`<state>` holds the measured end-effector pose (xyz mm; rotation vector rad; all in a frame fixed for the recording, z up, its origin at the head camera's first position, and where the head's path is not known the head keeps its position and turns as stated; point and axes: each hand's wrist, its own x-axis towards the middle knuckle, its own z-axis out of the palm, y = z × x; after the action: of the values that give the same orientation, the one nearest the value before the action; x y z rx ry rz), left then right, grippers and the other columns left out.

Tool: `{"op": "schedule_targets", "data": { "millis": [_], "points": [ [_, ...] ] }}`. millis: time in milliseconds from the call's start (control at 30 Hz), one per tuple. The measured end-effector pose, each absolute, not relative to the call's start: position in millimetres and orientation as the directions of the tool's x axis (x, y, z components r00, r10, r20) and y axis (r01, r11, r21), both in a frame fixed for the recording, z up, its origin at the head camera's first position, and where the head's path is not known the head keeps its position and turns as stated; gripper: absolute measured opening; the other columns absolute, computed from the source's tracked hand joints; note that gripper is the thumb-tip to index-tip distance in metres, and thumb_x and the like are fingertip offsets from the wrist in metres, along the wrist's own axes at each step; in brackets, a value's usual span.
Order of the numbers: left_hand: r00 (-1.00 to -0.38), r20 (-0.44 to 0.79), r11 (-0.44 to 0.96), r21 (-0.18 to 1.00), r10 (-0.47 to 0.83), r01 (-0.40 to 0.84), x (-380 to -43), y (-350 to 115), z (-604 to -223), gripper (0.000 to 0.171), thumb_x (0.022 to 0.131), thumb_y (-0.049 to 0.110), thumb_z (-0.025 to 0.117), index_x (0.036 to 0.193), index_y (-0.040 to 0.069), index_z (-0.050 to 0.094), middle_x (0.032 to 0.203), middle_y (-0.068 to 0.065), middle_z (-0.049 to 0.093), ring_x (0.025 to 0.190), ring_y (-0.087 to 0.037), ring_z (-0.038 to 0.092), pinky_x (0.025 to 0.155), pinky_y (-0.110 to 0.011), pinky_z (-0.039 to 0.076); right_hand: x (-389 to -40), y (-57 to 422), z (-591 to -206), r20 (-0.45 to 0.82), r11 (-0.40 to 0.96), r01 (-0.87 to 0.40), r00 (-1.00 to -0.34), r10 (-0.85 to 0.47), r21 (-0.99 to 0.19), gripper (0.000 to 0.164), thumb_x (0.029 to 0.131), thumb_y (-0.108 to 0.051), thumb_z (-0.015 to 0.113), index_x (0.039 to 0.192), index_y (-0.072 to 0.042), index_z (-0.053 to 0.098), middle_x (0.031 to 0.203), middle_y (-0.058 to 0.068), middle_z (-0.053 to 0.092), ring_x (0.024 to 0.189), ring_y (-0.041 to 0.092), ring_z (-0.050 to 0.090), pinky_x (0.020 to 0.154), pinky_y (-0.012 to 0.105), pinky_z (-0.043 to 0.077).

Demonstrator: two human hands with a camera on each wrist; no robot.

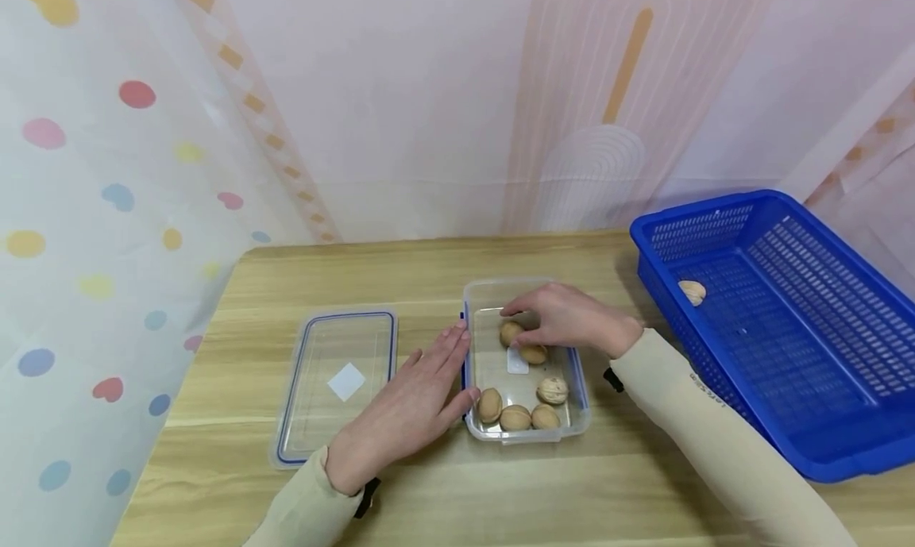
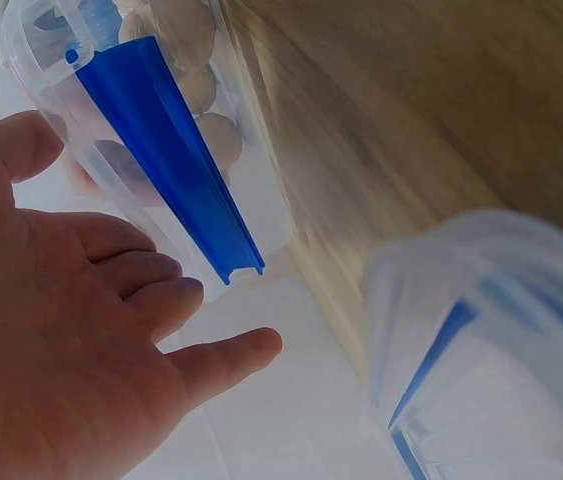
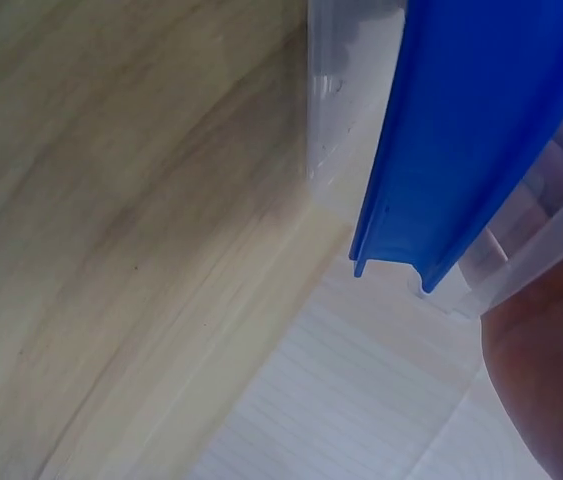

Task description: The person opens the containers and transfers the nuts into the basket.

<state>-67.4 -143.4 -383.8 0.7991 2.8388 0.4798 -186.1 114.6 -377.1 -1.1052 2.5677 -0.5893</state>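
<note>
A clear plastic food container (image 1: 500,376) with blue side clips stands on the table, holding several walnuts (image 1: 515,417) along its near end. Inside it, my right hand (image 1: 568,317) has its thumb and forefinger around a walnut (image 1: 511,333). Another walnut (image 1: 533,354) lies just below the thumb. My left hand (image 1: 422,392) rests its outstretched fingers against the container's left side, by a blue clip (image 2: 166,155). In the right wrist view, the other blue clip (image 3: 471,140) hides most of the right fingers.
Left of the container, its clear lid (image 1: 325,348) with a blue seal lies flat on the wooden table (image 1: 443,491). At the right stands a blue perforated basket (image 1: 786,420) with one walnut (image 1: 692,292) by its left wall. A patterned cloth (image 1: 400,118) hangs behind.
</note>
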Motion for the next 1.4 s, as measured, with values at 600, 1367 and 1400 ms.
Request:
{"op": "schedule_targets", "data": {
  "millis": [600, 1367, 1400],
  "points": [
    [-0.846, -0.066, 0.807, 0.349, 0.529, 0.477, -61, -144, -389, 0.074, 0.110, 0.047, 0.045, 0.163, 0.001, 0.023, 0.172, -0.010, 0.012, 0.158, -0.027, 0.016, 0.120, -0.061, 0.029, -179, 113, -390, 0.017, 0.580, -0.738, -0.623, -0.782, -0.345, 0.037, 0.090, -0.030, 0.083, 0.119, -0.007, 0.077, 0.106, 0.006, 0.078, 0.091, 0.017, 0.073, 0.094, 0.044, 0.056],
    [-0.841, -0.033, 0.797, 0.341, 0.540, 0.498, -65, -144, -386, 0.074, 0.109, 0.047, 0.048, 0.162, -0.001, 0.026, 0.172, -0.013, 0.016, 0.157, -0.028, 0.019, 0.118, -0.063, 0.031, -164, 130, -371, 0.090, 0.610, -0.600, -0.748, -0.658, -0.517, 0.038, 0.095, -0.027, 0.078, 0.126, -0.006, 0.074, 0.124, 0.007, 0.074, 0.117, 0.026, 0.069, 0.101, 0.046, 0.055],
    [-0.841, -0.033, 0.797, 0.340, 0.540, 0.499, -65, -144, -386, 0.074, 0.109, 0.047, 0.048, 0.162, -0.001, 0.026, 0.172, -0.013, 0.016, 0.157, -0.028, 0.019, 0.118, -0.063, 0.031, -162, 132, -370, 0.104, 0.610, -0.603, -0.750, -0.653, -0.514, 0.038, 0.094, -0.027, 0.079, 0.126, -0.006, 0.075, 0.123, 0.007, 0.074, 0.116, 0.026, 0.069, 0.100, 0.046, 0.055]
  ]
}}
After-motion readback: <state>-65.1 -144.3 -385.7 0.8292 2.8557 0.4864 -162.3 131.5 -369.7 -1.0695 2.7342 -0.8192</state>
